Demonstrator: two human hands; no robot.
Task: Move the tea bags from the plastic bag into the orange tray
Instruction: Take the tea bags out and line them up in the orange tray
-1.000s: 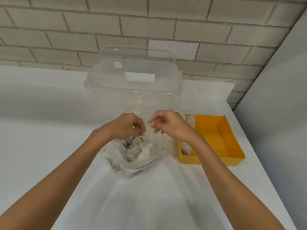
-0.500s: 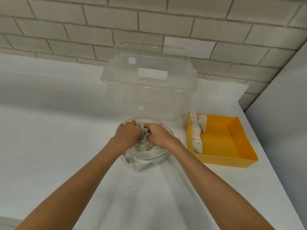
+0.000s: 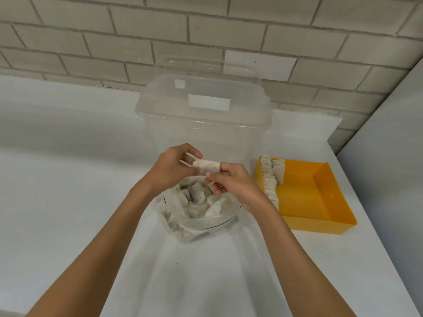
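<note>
An open clear plastic bag (image 3: 201, 221) with several white tea bags inside stands on the white counter, in front of me. Just above it both hands hold one white tea bag (image 3: 207, 165) between them: my left hand (image 3: 176, 167) pinches its left end, and my right hand (image 3: 231, 181) pinches its right end. The orange tray (image 3: 320, 197) lies to the right of the bag. Two rows of tea bags (image 3: 271, 179) stand along the tray's left wall, and the rest of its floor is bare.
A large clear plastic tub with a lid (image 3: 206, 124) stands right behind the bag and hands. A brick wall runs along the back, and a grey panel (image 3: 389, 156) closes the counter's right side.
Both hands went down into the bag half a second ago and have come up above it, holding one tea bag between them.
</note>
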